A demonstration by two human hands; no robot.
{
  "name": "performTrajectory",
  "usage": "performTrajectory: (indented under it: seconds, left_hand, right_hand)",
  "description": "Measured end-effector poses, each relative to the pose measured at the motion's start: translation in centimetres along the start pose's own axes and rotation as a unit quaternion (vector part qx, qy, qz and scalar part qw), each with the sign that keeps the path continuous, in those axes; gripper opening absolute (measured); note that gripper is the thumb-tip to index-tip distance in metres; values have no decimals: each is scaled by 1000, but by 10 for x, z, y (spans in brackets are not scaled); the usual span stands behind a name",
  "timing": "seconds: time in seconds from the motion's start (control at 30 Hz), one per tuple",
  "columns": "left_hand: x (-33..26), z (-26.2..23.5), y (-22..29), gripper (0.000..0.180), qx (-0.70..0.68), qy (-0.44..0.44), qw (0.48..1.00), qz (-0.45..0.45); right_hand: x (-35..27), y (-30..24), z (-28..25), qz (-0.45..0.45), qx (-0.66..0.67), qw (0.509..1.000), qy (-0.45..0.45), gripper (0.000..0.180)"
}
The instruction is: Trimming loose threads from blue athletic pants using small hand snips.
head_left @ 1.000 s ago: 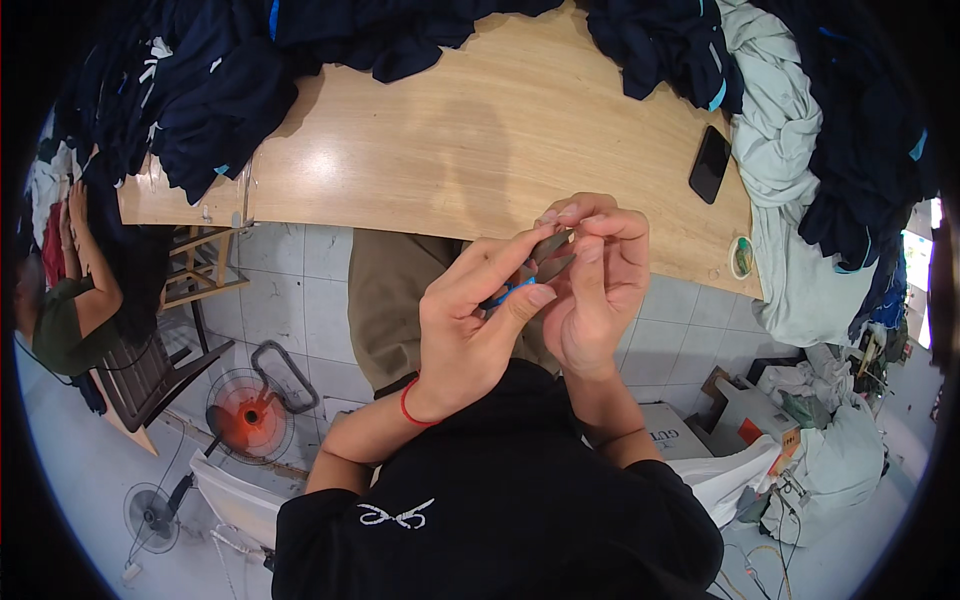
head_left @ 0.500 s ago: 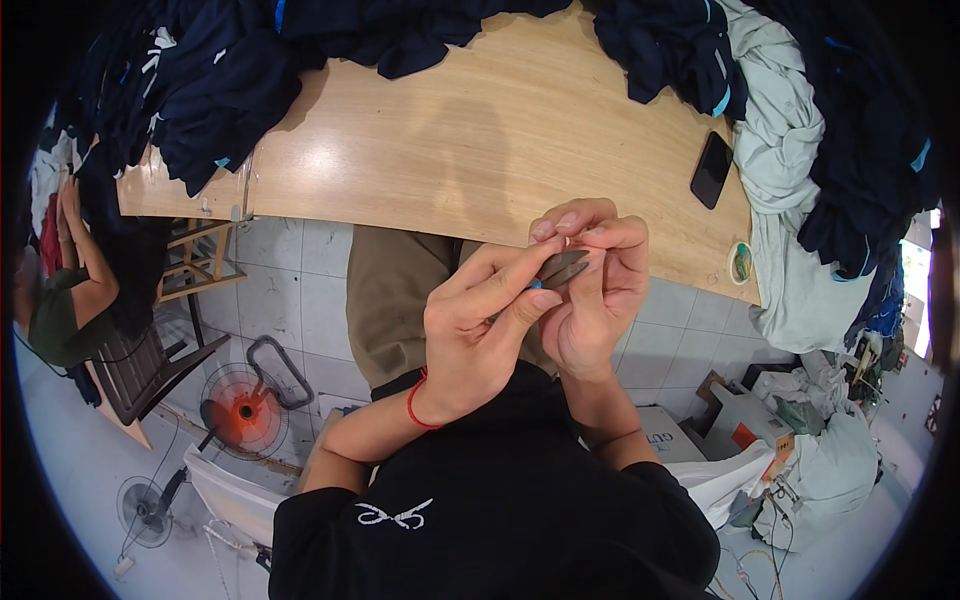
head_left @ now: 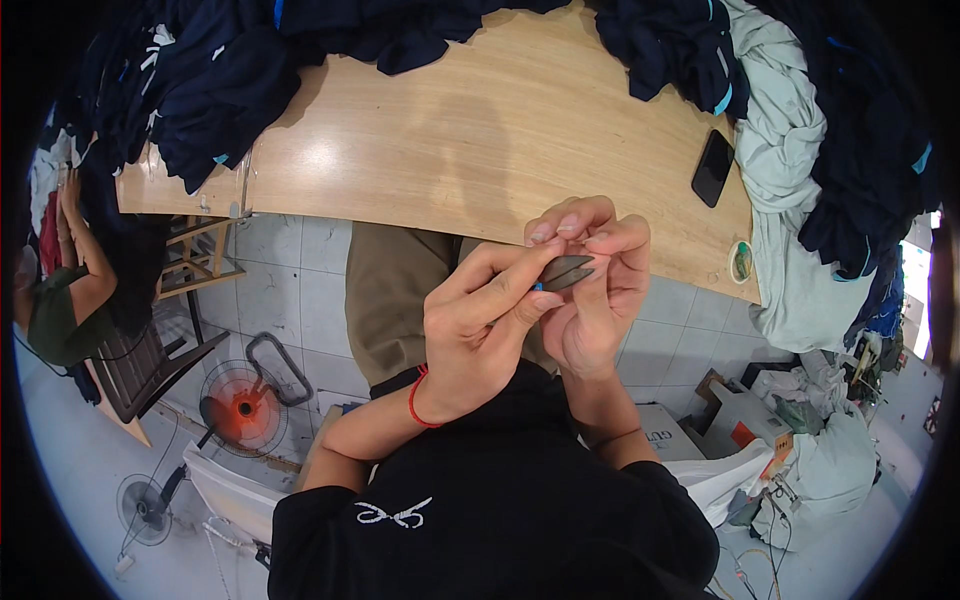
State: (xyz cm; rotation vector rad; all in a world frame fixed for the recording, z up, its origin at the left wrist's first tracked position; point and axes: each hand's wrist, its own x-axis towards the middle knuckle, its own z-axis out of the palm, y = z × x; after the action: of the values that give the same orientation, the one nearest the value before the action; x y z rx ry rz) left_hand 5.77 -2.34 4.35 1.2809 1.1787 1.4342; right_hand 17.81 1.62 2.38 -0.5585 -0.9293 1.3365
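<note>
Above my lap, just off the table's near edge, my two hands meet fingertip to fingertip. My left hand [head_left: 472,318] is closed on a small pair of thread snips [head_left: 568,272] with dark grey blades and a bit of blue at the grip. The blades point right, toward my right fingers. My right hand [head_left: 598,300] is raised, palm toward me, with its fingers curled and the tips drawn in around the blade ends. Whether those tips pinch anything small is too fine to make out.
A wooden table [head_left: 400,150] spans the front, ringed by dark navy garments [head_left: 215,90] and pale green cloth [head_left: 780,120]. A black phone [head_left: 713,168] and a small round container [head_left: 740,262] lie at its right. Left are a fan [head_left: 245,410], a chair [head_left: 150,365] and another person [head_left: 75,290].
The snips have turned slightly, so their blades show broader between my fingers. Both hands have otherwise stayed nearly in place.
</note>
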Motion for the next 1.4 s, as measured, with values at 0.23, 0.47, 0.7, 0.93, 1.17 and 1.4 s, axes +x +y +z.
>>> performTrajectory:
  seconds: [0.23, 0.47, 0.7, 0.93, 1.17, 1.4]
  left_hand:
    - [3, -5, 2, 38, 0, -17, 1000, 21]
    - [2, -6, 0, 40, -4, -15, 999, 49]
    - [4, -12, 0, 42, -10, -40, 996, 74]
    - [5, -16, -2, 45, 8, -49, 993, 105]
    - [5, -18, -6, 47, 21, -43, 990, 131]
    - [5, -17, -6, 50, 4, -40, 991, 126]
  right_hand:
    - [1, -1, 0, 1, 14, 999, -28, 16]
    - [2, -1, -1, -13, 16, 999, -43, 17]
    - [5, 2, -1, -46, 76, 994, -70, 14]
    - [4, -1, 2, -48, 74, 992, -85, 14]
    - [4, -1, 3, -49, 68, 992, -91, 12]
    - [3, -5, 2, -4, 52, 993, -102, 14]
